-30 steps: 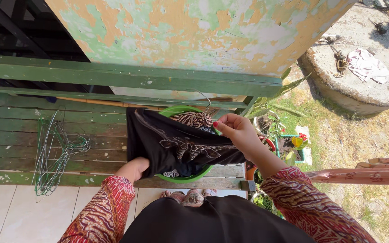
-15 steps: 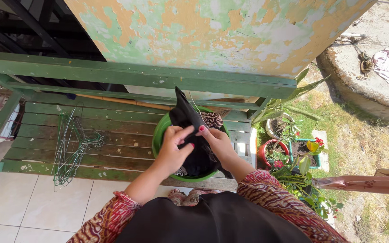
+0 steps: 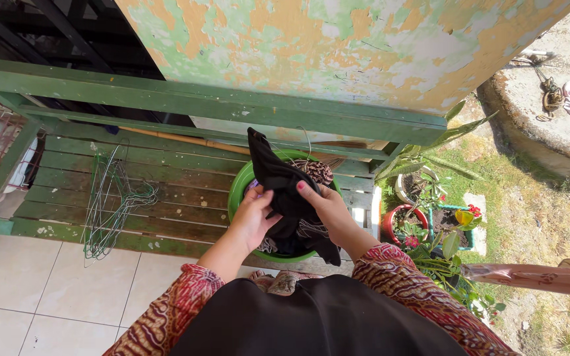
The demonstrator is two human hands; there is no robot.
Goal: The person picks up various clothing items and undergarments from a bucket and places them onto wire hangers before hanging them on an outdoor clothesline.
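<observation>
Frame centre: black cloth [image 3: 284, 191] bunched over green basin [image 3: 237, 191] on bench [image 3: 166, 191]. Left hand [image 3: 253, 216] and right hand [image 3: 324, 206] both pinch it, fingers closed. Likely light, limp, non-slip; best held at an edge or seam.

Basin [image 3: 237, 191] on bench [image 3: 166, 191]; hangers [image 3: 110, 204] left; plants [image 3: 430, 217] right.
</observation>
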